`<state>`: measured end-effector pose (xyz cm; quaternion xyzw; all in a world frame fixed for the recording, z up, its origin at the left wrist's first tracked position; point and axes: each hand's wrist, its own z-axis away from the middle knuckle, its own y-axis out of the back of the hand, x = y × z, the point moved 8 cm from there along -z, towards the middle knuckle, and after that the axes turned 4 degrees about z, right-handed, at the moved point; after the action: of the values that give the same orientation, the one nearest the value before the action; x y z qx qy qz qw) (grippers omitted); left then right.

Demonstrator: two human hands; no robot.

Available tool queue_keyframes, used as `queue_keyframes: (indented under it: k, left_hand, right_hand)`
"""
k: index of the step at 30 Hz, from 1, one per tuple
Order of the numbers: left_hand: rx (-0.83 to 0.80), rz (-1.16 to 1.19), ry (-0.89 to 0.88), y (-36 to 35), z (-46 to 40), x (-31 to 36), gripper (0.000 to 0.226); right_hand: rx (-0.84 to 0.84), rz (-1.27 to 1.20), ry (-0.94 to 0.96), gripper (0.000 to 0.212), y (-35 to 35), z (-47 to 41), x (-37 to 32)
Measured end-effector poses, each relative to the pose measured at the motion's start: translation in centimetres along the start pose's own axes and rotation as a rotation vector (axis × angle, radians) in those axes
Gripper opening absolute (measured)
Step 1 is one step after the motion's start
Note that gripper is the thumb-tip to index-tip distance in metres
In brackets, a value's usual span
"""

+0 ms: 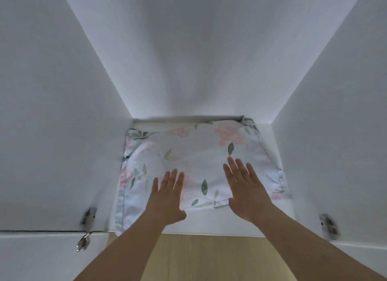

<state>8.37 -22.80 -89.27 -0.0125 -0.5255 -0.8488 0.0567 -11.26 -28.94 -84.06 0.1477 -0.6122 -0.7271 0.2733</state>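
a person's two bare hands reach into a white cupboard (62, 113) over a folded floral cloth (199, 155) that lies on the shelf (209, 224). the cloth, white with pink blooms and green leaves, fills most of the shelf. its far edge lies against the back wall, its left edge is close against the left wall, and a strip of bare shelf shows to its right.

the left hand (167, 199) is held flat, palm down, over the near left part of the cloth. its fingers (173, 179) are straight and close together, and the thumb is out to the side by the cloth's near edge. the right hand (245, 188) is flat too, over the near right part, its fingers (234, 167) straight and slightly spread, pointing toward the back wall. neither hand pinches or curls round the fabric. whether the palms press on it or hover just above cannot be told.

the two hands are apart, with a stretch of printed fabric between them. both forearms come in bare from the bottom of the view.

a metal hinge (89, 215) sits on the left wall near the front, with another (83, 242) just below it, and a third hinge (327, 223) is on the right wall. pale wood floor (209, 255) shows beneath the shelf's front edge.
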Motion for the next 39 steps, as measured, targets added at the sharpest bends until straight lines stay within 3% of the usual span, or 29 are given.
queue_keyframes:
  k: [4,8,15,19,23,26,29,33,39]
  left_hand:
    - [-0.016,-0.032,0.072,-11.2,-8.0,-0.8,0.125]
    - [0.078,-0.150,0.116,-16.4,-13.7,-1.8,0.118]
    - [0.197,-0.117,0.067,-18.8,-17.4,-1.9,0.092]
    - [0.234,-0.124,0.071,-18.4,-17.3,-1.5,0.085]
    - [0.224,-0.176,0.098,-18.7,-17.1,-0.4,0.069]
    - [0.146,-0.087,0.149,-17.5,-15.8,-0.2,0.064]
    - [0.098,-0.048,0.137,-14.3,-12.1,0.9,0.056]
    - [0.157,-0.054,0.086,-6.2,-6.1,2.3,0.040]
    - [0.329,0.158,0.050,14.2,4.1,3.5,0.018]
  right_hand:
    - [-0.094,0.007,0.045,0.108,-15.0,-3.5,-0.6]
    - [-0.085,0.030,0.023,0.119,-22.8,-8.7,-0.3]
    - [-0.066,-0.019,-0.034,0.097,-28.0,-12.9,-1.1]
    - [0.011,0.032,-0.015,0.076,-26.5,-13.0,-1.2]
    - [-0.073,0.130,-0.007,0.061,-25.3,-13.0,-2.3]
    - [-0.113,0.129,0.021,0.052,-22.4,-12.3,-2.5]
    - [-0.151,0.126,0.051,0.030,-17.5,-10.0,-2.5]
    - [-0.223,0.131,0.066,0.019,-8.8,-5.9,-1.7]
    - [-0.202,0.127,0.055,0.017,12.2,-1.7,0.5]
